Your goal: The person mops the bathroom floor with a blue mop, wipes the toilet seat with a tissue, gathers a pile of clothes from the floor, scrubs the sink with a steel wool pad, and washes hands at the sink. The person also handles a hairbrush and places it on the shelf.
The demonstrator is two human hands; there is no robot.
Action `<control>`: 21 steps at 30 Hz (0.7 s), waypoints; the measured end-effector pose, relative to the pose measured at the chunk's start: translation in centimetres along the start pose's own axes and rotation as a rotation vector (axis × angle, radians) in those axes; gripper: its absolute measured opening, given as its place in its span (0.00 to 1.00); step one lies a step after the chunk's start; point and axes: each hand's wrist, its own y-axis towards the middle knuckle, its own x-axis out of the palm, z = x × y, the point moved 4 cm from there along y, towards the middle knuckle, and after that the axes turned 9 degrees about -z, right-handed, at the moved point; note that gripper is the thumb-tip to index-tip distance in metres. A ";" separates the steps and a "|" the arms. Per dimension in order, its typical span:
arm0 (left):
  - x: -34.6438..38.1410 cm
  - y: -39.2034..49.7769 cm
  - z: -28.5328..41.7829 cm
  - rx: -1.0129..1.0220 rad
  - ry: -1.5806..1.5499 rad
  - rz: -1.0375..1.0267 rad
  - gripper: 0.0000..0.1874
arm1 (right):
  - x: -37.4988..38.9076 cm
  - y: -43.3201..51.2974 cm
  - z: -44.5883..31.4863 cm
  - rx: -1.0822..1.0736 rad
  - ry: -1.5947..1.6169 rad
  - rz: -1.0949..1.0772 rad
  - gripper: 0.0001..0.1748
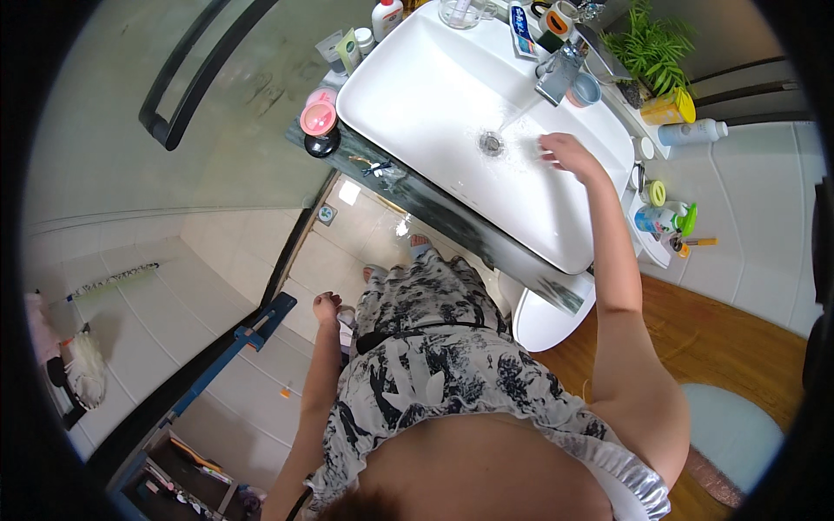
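My right hand hangs over the right half of a white washbasin, its fingers somewhat blurred and nothing held in them. Water runs from a chrome faucet towards the metal drain, to the left of that hand. My left hand is down beside my patterned dress, fingers curled; a light cloth or bag lies just behind it, and whether the hand holds it is not clear. A toothpaste tube and a small blue and pink cup are by the faucet.
A dark stone counter edge runs below the basin, with a round pink container at its left end. A potted plant and several bottles stand on the right. A white toilet is under the counter, and a glass door handle is upper left.
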 end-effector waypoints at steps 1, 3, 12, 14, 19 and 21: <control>-0.2 0.4 0.0 -0.004 0.001 -0.006 0.08 | -1.3 -1.5 0.0 -0.110 -0.092 0.098 0.23; -0.7 1.0 -0.2 -0.014 0.019 -0.021 0.10 | -4.6 -4.2 -1.3 -0.202 -0.161 0.591 0.24; 0.0 1.3 1.2 -0.015 0.083 -0.051 0.09 | -1.9 -7.6 -9.9 -0.687 -0.587 1.171 0.25; 0.9 1.4 2.6 0.054 0.077 -0.079 0.10 | -0.3 -7.9 -6.2 -0.667 -0.410 1.104 0.25; 1.8 1.6 4.1 0.051 0.111 -0.111 0.10 | 0.0 -6.2 1.5 -0.317 0.539 0.657 0.20; 1.4 1.7 3.8 0.015 0.129 -0.100 0.10 | -0.3 -5.6 0.8 -0.377 0.679 0.576 0.17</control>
